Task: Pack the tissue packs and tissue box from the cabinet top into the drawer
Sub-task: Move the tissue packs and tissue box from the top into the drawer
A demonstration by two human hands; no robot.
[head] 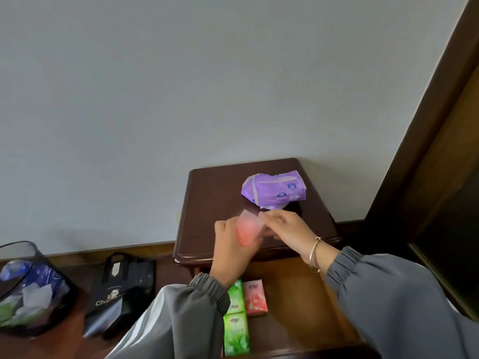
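Holding: my left hand [228, 239] grips a small pink tissue pack [247, 230] above the front edge of the cabinet top [207, 203]; the pack is blurred.
Right hand: my right hand [286, 229] is curled with its fingertips at the pack's upper right corner; I cannot tell whether it pinches the pack or only touches it.
Purple pack: a crumpled purple tissue pack [274, 189] lies on the cabinet top near the back right, just behind my right hand and apart from the pink one.
Drawer: the drawer [298, 294] is pulled out below my hands.
Drawer contents: two green tissue packs [236, 332] lie end to end along its left side, the nearer one in full view, the farther one partly hidden by my left sleeve [181, 314]; a pink rose-print pack [256, 297] lies touching the right of the farther green one. The rest of the drawer floor is bare wood.
Wrist: a thin bracelet [314, 252] sits on my right wrist above the grey cuff.
Floor, left: a black mesh bin [31, 288] with blue, white and green wrappers inside stands by the wall, and a black paper bag [121, 288] stands between it and the cabinet.
Tissue box: I see none.
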